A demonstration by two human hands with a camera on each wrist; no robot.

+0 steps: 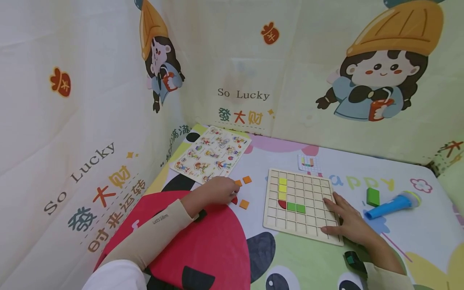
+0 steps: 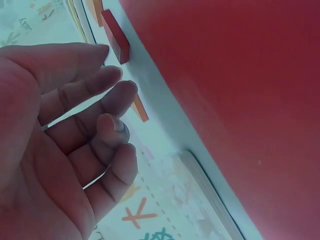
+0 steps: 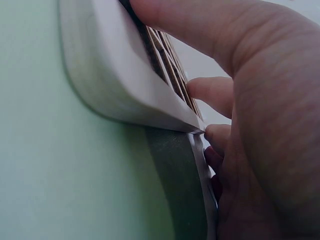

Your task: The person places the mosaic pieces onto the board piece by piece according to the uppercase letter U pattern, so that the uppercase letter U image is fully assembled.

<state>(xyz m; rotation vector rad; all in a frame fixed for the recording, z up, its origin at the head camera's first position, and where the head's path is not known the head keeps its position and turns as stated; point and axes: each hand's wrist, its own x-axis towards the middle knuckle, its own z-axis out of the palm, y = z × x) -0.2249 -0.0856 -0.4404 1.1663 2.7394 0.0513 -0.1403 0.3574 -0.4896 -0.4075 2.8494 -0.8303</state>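
Observation:
My left hand (image 1: pixel 217 192) hovers low over the table beside loose orange square tiles (image 1: pixel 244 204) and a red tile (image 1: pixel 234 200). In the left wrist view its fingers (image 2: pixel 120 97) are loosely bent with nothing between them, and the thumb tip is close to the red tile (image 2: pixel 116 37). My right hand (image 1: pixel 349 221) rests spread on the right edge of a wooden grid board (image 1: pixel 308 225), thumb and fingertips on its top. The board carries a column of yellow tiles (image 1: pixel 282 188), a red rounded corner piece (image 1: pixel 282 204) and two green squares (image 1: pixel 295 207).
A small pattern card (image 1: pixel 309 163) lies behind the board. At the left back is a board of cartoon figures (image 1: pixel 212 155). To the right lie a green block (image 1: pixel 372 197) and a blue flashlight (image 1: pixel 393 204). A printed curtain (image 1: pixel 224 60) walls the table.

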